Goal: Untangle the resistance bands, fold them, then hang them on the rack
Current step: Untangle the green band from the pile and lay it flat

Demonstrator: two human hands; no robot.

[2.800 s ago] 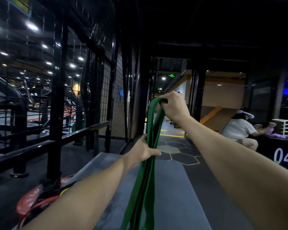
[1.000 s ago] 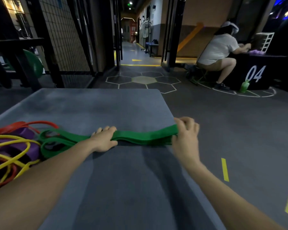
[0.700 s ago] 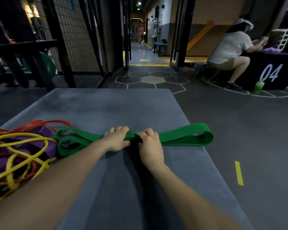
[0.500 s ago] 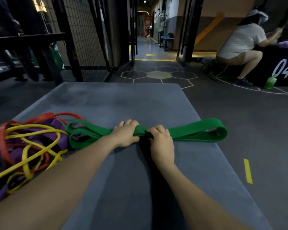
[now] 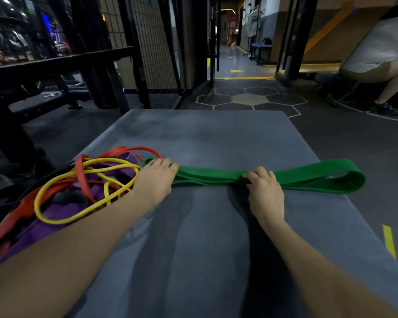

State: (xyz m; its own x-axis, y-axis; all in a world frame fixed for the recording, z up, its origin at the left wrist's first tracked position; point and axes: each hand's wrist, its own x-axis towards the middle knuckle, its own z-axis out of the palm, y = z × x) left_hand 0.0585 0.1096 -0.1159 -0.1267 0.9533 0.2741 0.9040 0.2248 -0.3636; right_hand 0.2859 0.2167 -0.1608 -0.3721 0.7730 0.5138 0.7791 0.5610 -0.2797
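Green band flat on surface; left hand pressing one end, fingers straight; right hand gripping middle, fingers curled.

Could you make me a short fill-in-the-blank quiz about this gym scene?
1. The band under both hands is ____.
2. The right hand grips the band near its ____.
3. The left hand lies beside a ____ of other bands.
4. Everything rests on a grey ____.

Missing words: green; middle; tangle; mat
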